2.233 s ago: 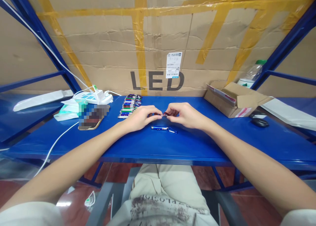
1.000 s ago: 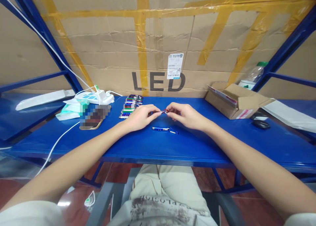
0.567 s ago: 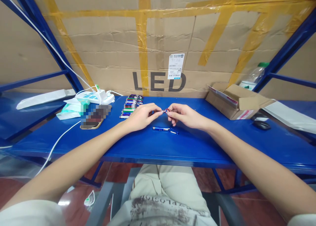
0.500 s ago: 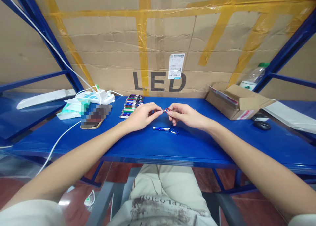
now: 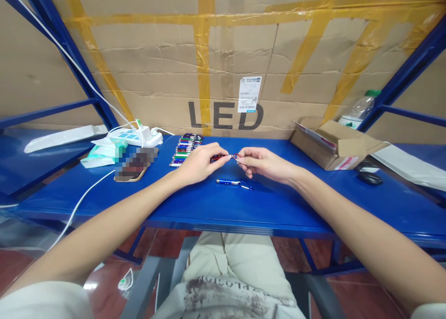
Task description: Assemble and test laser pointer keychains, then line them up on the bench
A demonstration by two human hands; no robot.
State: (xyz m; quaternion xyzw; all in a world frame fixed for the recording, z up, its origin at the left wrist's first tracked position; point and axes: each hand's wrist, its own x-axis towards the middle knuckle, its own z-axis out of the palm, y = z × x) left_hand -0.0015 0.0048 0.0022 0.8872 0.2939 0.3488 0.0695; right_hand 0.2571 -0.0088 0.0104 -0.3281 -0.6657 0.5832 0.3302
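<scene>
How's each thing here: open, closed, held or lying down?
Red pen: held by left hand, right hand pinching its looped end
Blue pen: lying loose
Other pens: lying in a row
Cardboard box: flaps open
Bottle: cap on
Power strip: plugs in
Phone: lying flat

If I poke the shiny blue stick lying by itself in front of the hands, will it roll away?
The blue stick might start to roll, since its body looks round and smooth. The flat-looking clip at its end would probably stop it soon. It'd likely slide easily, because the table looks glossy.
</scene>
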